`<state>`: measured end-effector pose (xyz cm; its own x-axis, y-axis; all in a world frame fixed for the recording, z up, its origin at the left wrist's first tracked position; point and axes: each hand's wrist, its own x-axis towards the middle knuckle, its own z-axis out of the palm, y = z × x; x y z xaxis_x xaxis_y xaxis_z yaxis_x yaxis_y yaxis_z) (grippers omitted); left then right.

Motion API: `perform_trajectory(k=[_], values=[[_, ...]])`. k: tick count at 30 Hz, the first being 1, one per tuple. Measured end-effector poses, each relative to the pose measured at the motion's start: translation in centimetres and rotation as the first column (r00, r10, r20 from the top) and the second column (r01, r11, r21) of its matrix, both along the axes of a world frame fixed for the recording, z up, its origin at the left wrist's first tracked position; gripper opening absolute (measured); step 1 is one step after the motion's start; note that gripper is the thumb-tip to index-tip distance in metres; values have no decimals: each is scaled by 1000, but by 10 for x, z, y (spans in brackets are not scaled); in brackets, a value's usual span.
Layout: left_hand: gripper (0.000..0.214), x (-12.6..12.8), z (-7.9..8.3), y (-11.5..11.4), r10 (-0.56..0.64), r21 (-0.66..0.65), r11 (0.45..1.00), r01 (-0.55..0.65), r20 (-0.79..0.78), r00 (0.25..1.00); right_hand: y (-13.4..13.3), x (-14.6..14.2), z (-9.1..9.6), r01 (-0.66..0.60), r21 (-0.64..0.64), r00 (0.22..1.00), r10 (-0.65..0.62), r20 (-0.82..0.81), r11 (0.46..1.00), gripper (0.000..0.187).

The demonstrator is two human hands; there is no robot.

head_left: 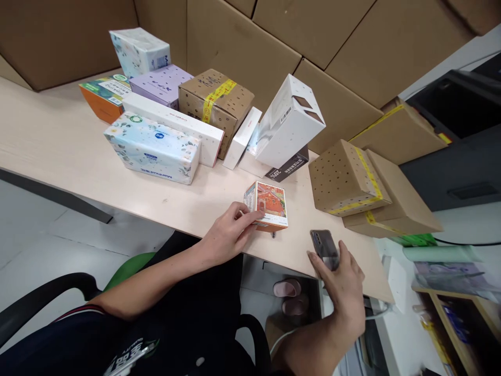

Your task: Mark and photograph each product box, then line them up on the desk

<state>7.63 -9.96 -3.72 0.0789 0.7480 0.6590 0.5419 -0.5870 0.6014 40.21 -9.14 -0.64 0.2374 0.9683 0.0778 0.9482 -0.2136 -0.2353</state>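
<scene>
My left hand (224, 235) rests on a small orange-and-white box (271, 201) with a red building printed on it, near the table's front edge. Its fingers are bent around the box's near left part, one fingertip lying on the printed top. To the right, a dark smartphone (324, 244) lies back up on the table. My right hand (342, 277) is over the phone's near end, thumb and fingers spread apart on either side of it. Whether those fingers touch the phone I cannot tell.
Behind the small box stand a blue floral tissue pack (152, 149), a long white box (176, 122), a purple box (161, 85), a taped brown carton (215, 99) and a tilted white box (287, 122). Dotted cartons (344, 177) are at right. Large cardboard boxes (242, 52) wall the back.
</scene>
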Motion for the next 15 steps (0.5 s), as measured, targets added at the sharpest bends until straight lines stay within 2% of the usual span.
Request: perform_trajectory(k=[2,6,12,15], values=[[35,0,-1,0,0,-16,1000,0,-2,1000,-3,7,-6,17,-49,999,-19,-35,999,104],[35,0,-2,0,-9,-31,999,8,-4,1000,3,7,-11,-21,27,999,22,-30,999,104],[34,0,0,0,-4,-19,1000,4,2,1000,9,4,-3,46,61,997,-42,-70,997,109],[35,1,0,0,-4,-12,1000,4,12,1000,7,6,0,106,74,981,-93,-168,992,107]])
